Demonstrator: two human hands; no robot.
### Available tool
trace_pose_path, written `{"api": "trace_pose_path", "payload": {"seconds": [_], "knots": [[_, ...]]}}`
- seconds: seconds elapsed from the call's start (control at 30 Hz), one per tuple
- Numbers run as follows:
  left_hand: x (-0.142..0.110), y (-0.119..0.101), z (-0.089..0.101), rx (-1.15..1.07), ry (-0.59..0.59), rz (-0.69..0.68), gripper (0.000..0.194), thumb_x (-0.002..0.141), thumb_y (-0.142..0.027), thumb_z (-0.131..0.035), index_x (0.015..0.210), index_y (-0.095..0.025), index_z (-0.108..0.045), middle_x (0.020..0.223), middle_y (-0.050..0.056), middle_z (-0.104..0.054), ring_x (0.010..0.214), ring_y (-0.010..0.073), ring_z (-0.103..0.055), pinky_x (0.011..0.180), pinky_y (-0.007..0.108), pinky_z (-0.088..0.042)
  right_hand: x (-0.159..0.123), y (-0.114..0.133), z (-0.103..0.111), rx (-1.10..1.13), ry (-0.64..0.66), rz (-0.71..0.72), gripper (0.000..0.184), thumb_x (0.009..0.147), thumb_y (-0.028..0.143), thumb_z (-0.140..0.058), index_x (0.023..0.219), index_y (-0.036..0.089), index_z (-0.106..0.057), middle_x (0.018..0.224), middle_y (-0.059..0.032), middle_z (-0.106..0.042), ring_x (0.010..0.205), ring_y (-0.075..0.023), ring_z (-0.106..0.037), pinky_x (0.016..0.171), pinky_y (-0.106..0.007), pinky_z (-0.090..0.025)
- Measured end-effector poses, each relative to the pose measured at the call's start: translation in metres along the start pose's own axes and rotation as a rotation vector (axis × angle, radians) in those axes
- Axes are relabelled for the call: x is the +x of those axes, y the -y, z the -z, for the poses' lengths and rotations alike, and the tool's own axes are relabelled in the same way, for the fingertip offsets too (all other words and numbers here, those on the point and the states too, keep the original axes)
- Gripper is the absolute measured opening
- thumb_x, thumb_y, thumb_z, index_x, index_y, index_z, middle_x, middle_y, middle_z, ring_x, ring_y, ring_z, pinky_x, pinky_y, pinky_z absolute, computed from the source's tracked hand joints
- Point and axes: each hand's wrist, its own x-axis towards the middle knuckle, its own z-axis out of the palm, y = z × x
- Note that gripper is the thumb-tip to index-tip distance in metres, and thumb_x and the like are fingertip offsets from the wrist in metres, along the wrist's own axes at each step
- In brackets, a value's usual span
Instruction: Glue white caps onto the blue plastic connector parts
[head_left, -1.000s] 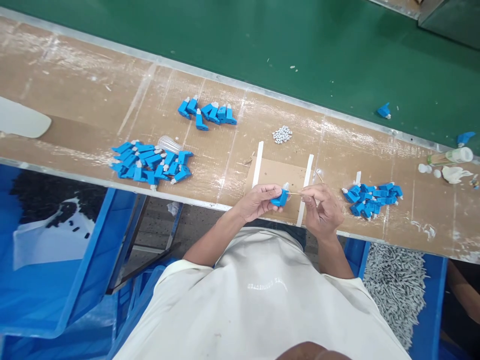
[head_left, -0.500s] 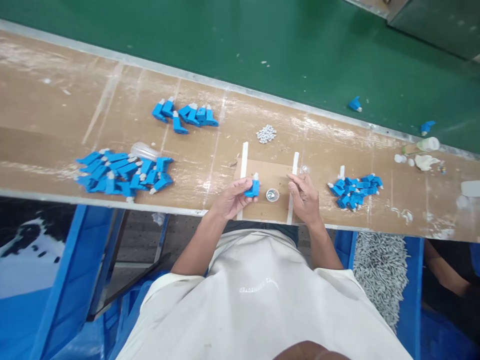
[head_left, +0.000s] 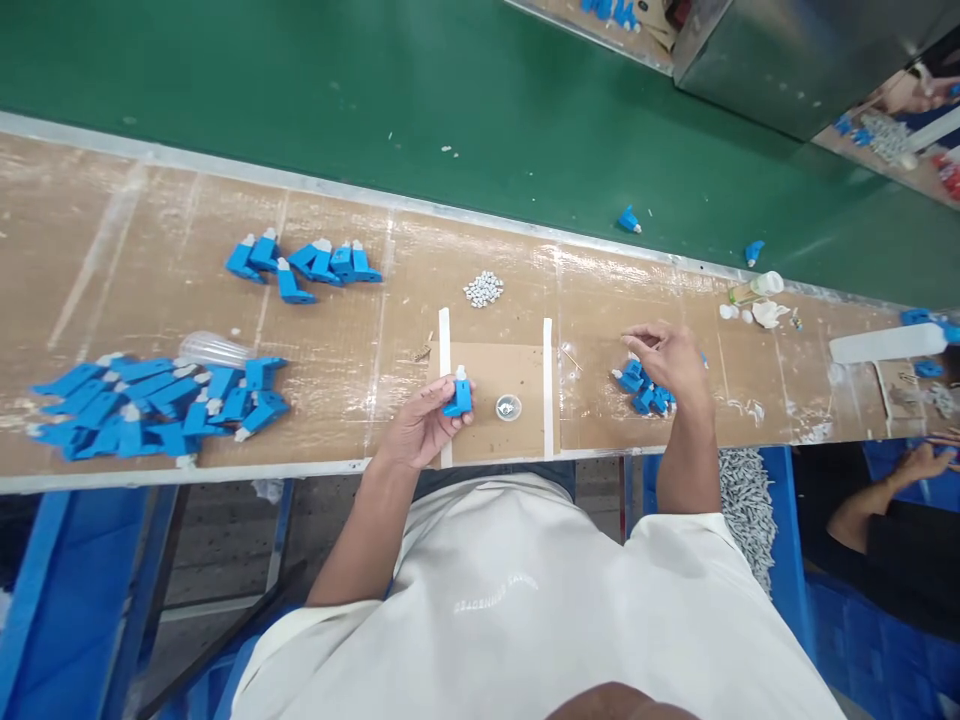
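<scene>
My left hand (head_left: pixel 426 420) is closed around a blue plastic part (head_left: pixel 457 398) with a white tip pointing up, held over the left white strip on the cardboard. Right of it, a small round clear dish (head_left: pixel 508 407) with something shiny inside sits on the cardboard sheet (head_left: pixel 495 360). My right hand (head_left: pixel 671 365) is above a heap of blue parts (head_left: pixel 643 388), partly covering it. Its thumb and fingertips are pinched together; whatever they may hold is too small to make out.
A small pile of grey-white pieces (head_left: pixel 483 289) lies beyond the cardboard. Several blue parts (head_left: pixel 296 285) and a larger heap (head_left: pixel 150 405) lie left, beside a clear plastic cup (head_left: pixel 214 350). A bottle (head_left: pixel 757 287) stands far right, near a green surface (head_left: pixel 337 110). Another person's arm (head_left: pixel 877 500) shows right.
My right hand has moved right, from beside the right white strip to over the heap of blue parts. My left hand still holds the blue part. The whole view has shifted.
</scene>
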Motion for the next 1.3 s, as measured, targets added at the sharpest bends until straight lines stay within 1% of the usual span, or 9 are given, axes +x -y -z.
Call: {"api": "trace_pose_path", "payload": {"seconds": [0.13,0.27,0.37,0.47,0.6,0.83,1.03,1.17,1.3], "knots": [[0.000,0.000,-0.003,-0.044,-0.059,-0.029,0.016,0.073,-0.014,-0.082,0.086,-0.011,-0.074,0.080,0.007,-0.075,0.063,0.0127,-0.070,0.050,0.018,-0.056,-0.010,-0.012,0.002,-0.031,0.035,0.042,0.011,0.082,0.032,-0.075,0.081,0.024,-0.083,0.077,-0.0047,-0.078,0.070,-0.0226,-0.070,0.065,-0.036,-0.055],[0.002,0.002,-0.008,-0.063,-0.067,-0.002,0.014,0.076,-0.014,-0.081,0.087,-0.012,-0.072,0.080,0.005,-0.075,0.062,0.0118,-0.070,0.050,0.017,-0.056,-0.007,0.011,-0.034,0.039,0.085,0.194,0.013,0.087,0.033,-0.072,0.087,0.024,-0.082,0.080,-0.0042,-0.077,0.069,-0.0208,-0.068,0.064,-0.035,-0.054],[0.005,0.003,-0.009,-0.074,-0.062,0.001,0.015,0.078,-0.015,-0.081,0.089,-0.012,-0.071,0.080,0.004,-0.075,0.059,0.0105,-0.069,0.051,0.017,-0.057,0.016,0.044,-0.078,0.079,0.135,0.355,0.014,0.091,0.028,-0.069,0.098,0.024,-0.081,0.089,-0.0052,-0.078,0.076,-0.0210,-0.069,0.073,-0.036,-0.057],[0.006,0.003,-0.008,-0.093,-0.065,-0.016,0.015,0.078,-0.014,-0.081,0.089,-0.011,-0.071,0.080,0.005,-0.075,0.060,0.0111,-0.070,0.051,0.017,-0.057,0.053,0.072,-0.117,0.073,0.194,0.448,0.019,0.094,0.020,-0.063,0.102,0.024,-0.079,0.099,-0.0067,-0.079,0.086,-0.0228,-0.070,0.083,-0.039,-0.057],[0.006,0.004,-0.007,-0.130,-0.060,-0.026,0.017,0.076,-0.014,-0.083,0.089,-0.010,-0.073,0.081,0.006,-0.076,0.060,0.0115,-0.069,0.051,0.018,-0.058,0.097,0.087,-0.143,-0.020,0.266,0.532,0.020,0.093,0.013,-0.062,0.097,0.020,-0.081,0.099,-0.0098,-0.078,0.093,-0.0260,-0.068,0.090,-0.041,-0.054],[0.010,0.007,-0.003,-0.141,0.007,-0.007,0.026,0.072,-0.021,-0.089,0.089,-0.010,-0.073,0.083,0.007,-0.077,0.062,0.0124,-0.070,0.053,0.019,-0.059,0.118,0.085,-0.144,-0.162,0.352,0.620,0.025,0.098,0.016,-0.057,0.096,0.018,-0.082,0.090,-0.0100,-0.071,0.083,-0.0235,-0.061,0.079,-0.035,-0.047],[0.011,0.008,0.001,-0.133,0.037,-0.006,0.024,0.077,-0.024,-0.088,0.090,-0.011,-0.073,0.080,0.006,-0.075,0.062,0.0121,-0.070,0.053,0.018,-0.058,0.126,0.102,-0.134,-0.365,0.478,0.708,0.028,0.099,0.017,-0.049,0.090,0.016,-0.075,0.094,-0.0117,-0.066,0.083,-0.0234,-0.056,0.074,-0.034,-0.038],[0.011,0.009,0.002,-0.127,0.064,-0.012,0.025,0.077,-0.026,-0.088,0.089,-0.011,-0.073,0.078,0.005,-0.074,0.063,0.0120,-0.070,0.055,0.018,-0.058,0.133,0.116,-0.128,-0.489,0.604,0.744,0.019,0.091,0.012,-0.052,0.089,0.015,-0.071,0.096,-0.0133,-0.069,0.081,-0.0230,-0.057,0.073,-0.034,-0.037],[0.012,0.008,0.002,-0.114,0.066,-0.013,0.022,0.079,-0.025,-0.085,0.089,-0.010,-0.072,0.080,0.007,-0.074,0.063,0.0118,-0.069,0.055,0.018,-0.057,0.133,0.120,-0.117,-0.428,0.657,0.640,0.010,0.076,0.012,-0.060,0.077,0.015,-0.069,0.083,-0.0107,-0.071,0.078,-0.0224,-0.060,0.074,-0.033,-0.041]]}}
